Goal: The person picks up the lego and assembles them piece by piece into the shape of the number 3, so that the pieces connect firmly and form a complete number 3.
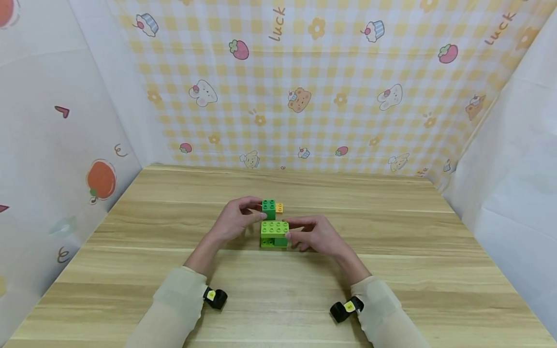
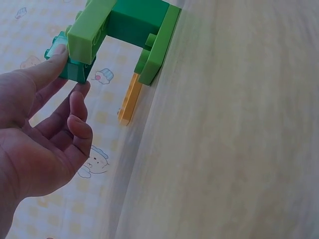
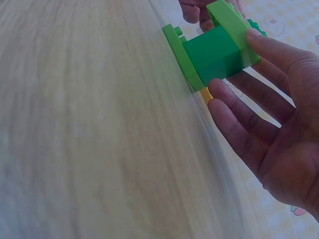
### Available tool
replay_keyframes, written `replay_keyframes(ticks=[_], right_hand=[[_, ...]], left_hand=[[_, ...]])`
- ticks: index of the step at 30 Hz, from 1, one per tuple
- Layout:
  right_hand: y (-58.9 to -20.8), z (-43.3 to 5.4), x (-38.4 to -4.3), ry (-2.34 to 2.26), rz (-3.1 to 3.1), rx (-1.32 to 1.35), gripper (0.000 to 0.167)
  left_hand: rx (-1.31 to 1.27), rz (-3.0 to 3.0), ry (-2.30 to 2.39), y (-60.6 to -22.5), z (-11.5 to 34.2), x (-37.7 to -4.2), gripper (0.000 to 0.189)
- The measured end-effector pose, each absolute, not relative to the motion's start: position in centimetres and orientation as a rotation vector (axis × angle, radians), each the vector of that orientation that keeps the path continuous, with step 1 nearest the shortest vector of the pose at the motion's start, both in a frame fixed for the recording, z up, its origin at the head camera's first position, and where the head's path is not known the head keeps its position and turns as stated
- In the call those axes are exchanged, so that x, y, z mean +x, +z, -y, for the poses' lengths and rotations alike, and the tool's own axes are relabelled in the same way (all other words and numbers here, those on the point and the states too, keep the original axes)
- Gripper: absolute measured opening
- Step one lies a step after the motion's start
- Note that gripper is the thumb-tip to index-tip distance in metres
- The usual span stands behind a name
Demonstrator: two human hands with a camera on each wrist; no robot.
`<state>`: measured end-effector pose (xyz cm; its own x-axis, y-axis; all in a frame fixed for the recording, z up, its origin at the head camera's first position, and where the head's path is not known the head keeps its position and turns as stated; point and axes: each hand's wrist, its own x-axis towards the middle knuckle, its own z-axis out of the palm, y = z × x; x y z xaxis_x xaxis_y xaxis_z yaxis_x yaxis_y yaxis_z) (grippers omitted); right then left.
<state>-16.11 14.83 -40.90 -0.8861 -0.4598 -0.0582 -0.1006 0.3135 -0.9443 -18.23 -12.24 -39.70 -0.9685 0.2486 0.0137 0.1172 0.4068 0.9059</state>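
Sleeves (image 1: 174,302) foremost, lime block (image 1: 274,227) extends left from pinching right hand (image 1: 314,235).

Wood: here's a pale wood-grain tabletop (image 1: 278,295), streaks running left to right!
Centre: a flat lime-green studded plastic brick (image 1: 267,244) sits right on it.
Far side: and there lies a flat orange studded plastic brick (image 2: 130,100).
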Motion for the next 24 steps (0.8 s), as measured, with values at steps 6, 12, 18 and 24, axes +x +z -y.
replay_keyframes(ticks=[6, 12, 18, 24], right_hand=[[-41.04, -14.92, -16.22, -1.595, -2.273, -0.509, 0.047], [-40.96, -14.82, -16.19, -1.585, -2.277, -0.487, 0.046], [-40.87, -14.83, -16.11, -1.582, -2.279, -0.502, 0.046], [-40.93, -14.82, -16.15, -1.585, -2.275, -0.505, 0.046]], left_hand=[[0.337, -2.530, 1.623, -39.64, 12.19, -18.22, 0.042], [0.342, -2.536, 1.623, -39.49, 12.11, -18.15, 0.041], [0.364, -2.531, 1.631, -39.32, 12.04, -18.08, 0.040], [0.383, -2.520, 1.649, -39.22, 11.95, -18.08, 0.041]])
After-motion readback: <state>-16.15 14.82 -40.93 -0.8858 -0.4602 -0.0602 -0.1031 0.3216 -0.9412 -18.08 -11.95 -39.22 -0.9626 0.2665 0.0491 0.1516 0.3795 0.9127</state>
